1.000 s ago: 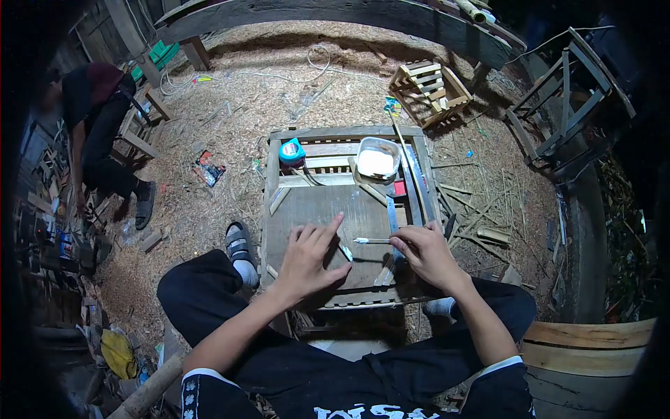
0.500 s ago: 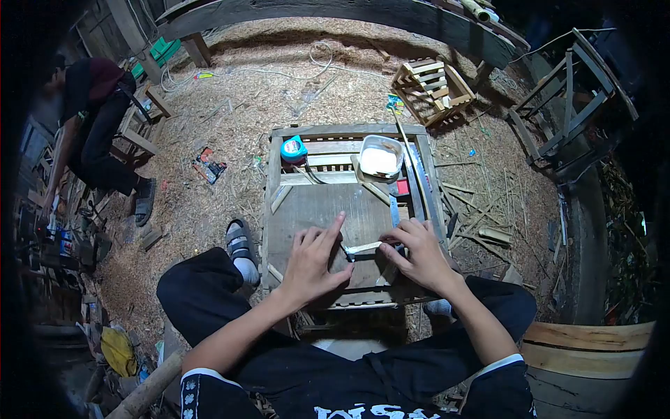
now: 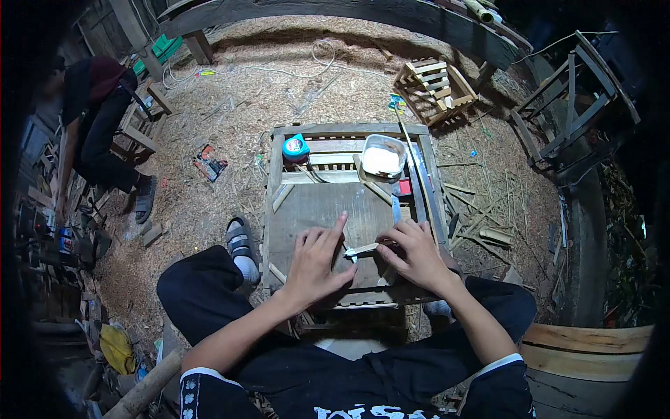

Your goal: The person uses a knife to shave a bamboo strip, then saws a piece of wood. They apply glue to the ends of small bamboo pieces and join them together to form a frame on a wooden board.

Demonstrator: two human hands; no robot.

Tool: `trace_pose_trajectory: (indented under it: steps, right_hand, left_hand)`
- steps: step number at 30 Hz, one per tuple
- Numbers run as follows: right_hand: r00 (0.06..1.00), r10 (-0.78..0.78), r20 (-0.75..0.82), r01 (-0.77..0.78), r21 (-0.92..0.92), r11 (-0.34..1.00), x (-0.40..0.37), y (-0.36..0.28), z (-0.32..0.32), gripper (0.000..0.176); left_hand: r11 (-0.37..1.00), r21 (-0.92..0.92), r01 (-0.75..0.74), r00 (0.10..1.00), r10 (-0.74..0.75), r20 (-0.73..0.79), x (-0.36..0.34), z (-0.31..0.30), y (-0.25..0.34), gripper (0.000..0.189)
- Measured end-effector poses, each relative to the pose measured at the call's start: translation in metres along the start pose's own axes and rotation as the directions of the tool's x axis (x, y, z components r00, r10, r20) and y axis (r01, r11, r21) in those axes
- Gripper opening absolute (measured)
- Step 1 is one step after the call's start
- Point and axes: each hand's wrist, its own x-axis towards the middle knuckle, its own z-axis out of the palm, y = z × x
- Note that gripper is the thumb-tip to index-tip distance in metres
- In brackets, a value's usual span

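Observation:
My right hand [image 3: 417,255] pinches a thin wooden stick [image 3: 366,248] between thumb and fingers. White paste coats the stick's far end, over a small dark piece with a white smear [image 3: 350,255]. My left hand [image 3: 317,262] rests with fingers stretched and thumb apart, the thumb tip right at that small piece. Under both hands is a wooden board [image 3: 307,207] on a slatted crate-like frame. Toward the frame's far side sit a white plastic tub [image 3: 383,156] with white contents and a turquoise tape measure [image 3: 296,147]. A metal blade or ruler [image 3: 396,209] lies near my right fingers.
A slatted wooden crate [image 3: 434,91] lies tilted on the shavings-covered floor. Bamboo strips [image 3: 481,220] are scattered to the right. Another person [image 3: 105,126] bends at the left beside a low wooden bench [image 3: 139,137]. A thick beam [image 3: 335,15] spans the far side.
My right hand has shifted slightly up and left, tilting the stick more. White paste now shows lower on the small piece near my left thumb. The left hand stays nearly still.

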Motion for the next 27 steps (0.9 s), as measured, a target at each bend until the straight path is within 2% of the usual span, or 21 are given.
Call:
trace_pose_trajectory:
  steps: [5, 9, 11, 13, 17, 19, 22, 25, 27]
  right_hand:
    - [1.0, 0.019, -0.006, -0.019, -0.005, 1.0, 0.004, 0.001, 0.002, 0.024]
    - [1.0, 0.017, -0.009, -0.017, 0.013, 1.0, 0.005, -0.004, -0.005, 0.025]
    - [1.0, 0.023, 0.012, -0.024, 0.023, 0.999, 0.004, -0.005, -0.006, 0.025]
    - [0.999, -0.043, 0.0, 0.043, 0.001, 0.999, 0.0, -0.003, -0.004, 0.024]
    - [1.0, 0.017, 0.005, -0.017, 0.009, 1.0, 0.002, 0.001, 0.0, 0.024]
    - [0.998, 0.019, -0.056, -0.017, 0.035, 0.999, 0.004, 0.002, 0.0, 0.024]
    - [1.0, 0.02, 0.017, -0.021, 0.026, 0.999, 0.001, -0.005, -0.009, 0.024]
    - [0.999, -0.044, -0.004, 0.044, 0.024, 0.999, -0.002, -0.002, -0.001, 0.023]
    - [1.0, -0.013, -0.014, 0.014, 0.007, 1.0, -0.001, 0.0, 0.0, 0.023]
  left_hand:
    - [0.995, -0.098, 0.006, 1.0, -0.006, -0.008, -0.001, 0.003, -0.003, 0.108]
    - [0.995, -0.099, -0.005, 1.0, 0.003, -0.014, -0.001, 0.0, -0.004, 0.11]
    - [0.992, -0.125, -0.011, 1.0, 0.013, 0.021, 0.0, -0.002, -0.005, 0.112]
    - [0.991, -0.136, -0.016, 1.0, 0.019, 0.024, 0.0, -0.004, -0.006, 0.113]
    - [0.983, -0.182, -0.024, 0.996, 0.039, 0.077, 0.002, -0.008, -0.01, 0.115]
    - [0.98, -0.196, -0.021, 0.995, 0.04, 0.094, 0.003, -0.008, -0.012, 0.116]
    - [0.976, -0.218, -0.021, 0.992, 0.047, 0.116, 0.004, -0.011, -0.015, 0.12]
    - [0.973, -0.229, -0.031, 0.99, 0.061, 0.127, 0.006, -0.012, -0.016, 0.122]
    - [0.973, -0.229, -0.036, 0.988, 0.068, 0.135, 0.006, -0.012, -0.017, 0.124]
